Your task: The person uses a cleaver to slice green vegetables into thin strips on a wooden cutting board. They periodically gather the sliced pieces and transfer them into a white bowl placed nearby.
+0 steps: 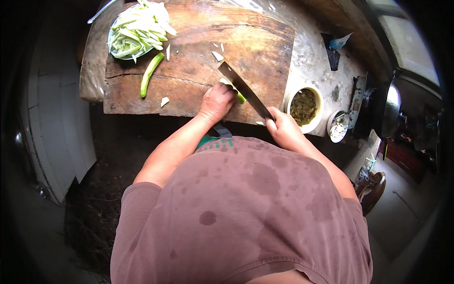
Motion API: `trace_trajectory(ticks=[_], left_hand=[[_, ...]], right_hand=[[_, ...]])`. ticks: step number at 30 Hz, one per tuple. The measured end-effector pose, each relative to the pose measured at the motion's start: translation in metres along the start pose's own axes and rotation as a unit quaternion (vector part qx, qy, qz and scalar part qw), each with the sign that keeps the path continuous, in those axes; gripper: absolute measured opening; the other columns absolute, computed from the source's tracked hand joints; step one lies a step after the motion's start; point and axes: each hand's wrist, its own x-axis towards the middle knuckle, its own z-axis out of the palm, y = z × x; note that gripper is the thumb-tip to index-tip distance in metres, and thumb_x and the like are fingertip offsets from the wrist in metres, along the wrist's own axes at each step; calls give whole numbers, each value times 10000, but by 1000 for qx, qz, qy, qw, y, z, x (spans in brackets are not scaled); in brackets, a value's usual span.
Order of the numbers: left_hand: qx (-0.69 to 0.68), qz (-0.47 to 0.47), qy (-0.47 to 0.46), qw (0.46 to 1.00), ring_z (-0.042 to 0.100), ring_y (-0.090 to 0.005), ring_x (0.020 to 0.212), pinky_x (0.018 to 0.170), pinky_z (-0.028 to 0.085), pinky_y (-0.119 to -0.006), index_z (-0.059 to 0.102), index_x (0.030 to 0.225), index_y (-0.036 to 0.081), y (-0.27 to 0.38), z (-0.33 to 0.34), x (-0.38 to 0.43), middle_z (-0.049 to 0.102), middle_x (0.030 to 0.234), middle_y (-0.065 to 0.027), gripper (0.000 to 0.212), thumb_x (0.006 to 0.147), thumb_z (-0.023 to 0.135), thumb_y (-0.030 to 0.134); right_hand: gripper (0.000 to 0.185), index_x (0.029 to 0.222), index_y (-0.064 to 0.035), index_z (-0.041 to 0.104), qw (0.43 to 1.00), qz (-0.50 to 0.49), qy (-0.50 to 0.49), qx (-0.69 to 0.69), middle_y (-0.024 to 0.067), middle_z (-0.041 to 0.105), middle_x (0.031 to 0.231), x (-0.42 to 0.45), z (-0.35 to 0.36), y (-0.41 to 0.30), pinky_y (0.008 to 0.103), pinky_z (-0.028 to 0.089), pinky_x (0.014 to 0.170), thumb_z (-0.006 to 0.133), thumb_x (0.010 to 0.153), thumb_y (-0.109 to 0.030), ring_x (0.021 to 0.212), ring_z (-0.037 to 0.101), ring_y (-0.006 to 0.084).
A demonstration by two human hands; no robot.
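My right hand [285, 129] grips the handle of a cleaver [246, 90], whose blade slants up and left across the wooden cutting board [198, 39]. Close against the blade, my left hand [218, 101] presses with curled fingers on a pale green vegetable piece [240, 97], partly hidden by the fingers and the blade. A longer peeled green vegetable strip [150, 74] lies to the left on the board. At the board's upper left, a bowl [110, 46] is heaped with cut vegetable strips [138, 33]. Small scraps [217, 56] lie beyond the blade tip, and another scrap [164, 102] near the front edge.
Right of the board, a cream-coloured pot [321, 103] holds dark leafy pieces in liquid. Beside it stands a smaller bowl [338, 127] with white and green contents and a utensil. A black wok [390, 103] is farther right. Dark brushwood [92, 227] lies on the floor at left.
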Motion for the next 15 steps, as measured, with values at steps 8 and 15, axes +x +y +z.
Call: trace_trajectory(ticks=[8, 15], left_hand=[[5, -20, 14, 1000, 564, -267, 870, 746, 509, -373, 643, 835, 106, 2, 4, -5, 579, 873, -54, 161, 687, 699, 134], [5, -34, 26, 999, 571, -268, 858, 747, 510, -370, 632, 824, 106, 1, 3, -4, 592, 861, -50, 148, 695, 699, 132]], right_hand=[[283, 1073, -6, 547, 999, 13, -23, -48, 289, 623, 842, 13, 7, 2, 511, 457, 772, 479, 862, -183, 866, 603, 445], [218, 1012, -28, 554, 995, -47, 79, -26, 268, 621, 821, 50, 52, 26, 495, 462, 739, 505, 868, -185, 842, 592, 452]])
